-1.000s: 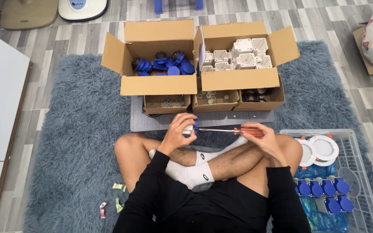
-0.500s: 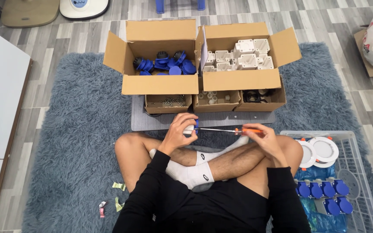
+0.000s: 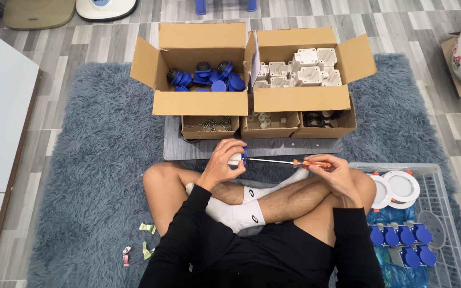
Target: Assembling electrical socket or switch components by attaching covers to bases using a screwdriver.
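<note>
socket part, small, light, rigid plastic at frame centre, pinched in left hand fingers; right hand fingers wrap screwdriver handle.

We sit cross-legged on the rug, two big open boxes ahead — the left box with round caps in it, the right box touching it, with square housings inside. Just before them stand three small trays in a row on a flat board. At our right, a wire basket holds finished pieces — round discs behind, plug units in front.
</note>
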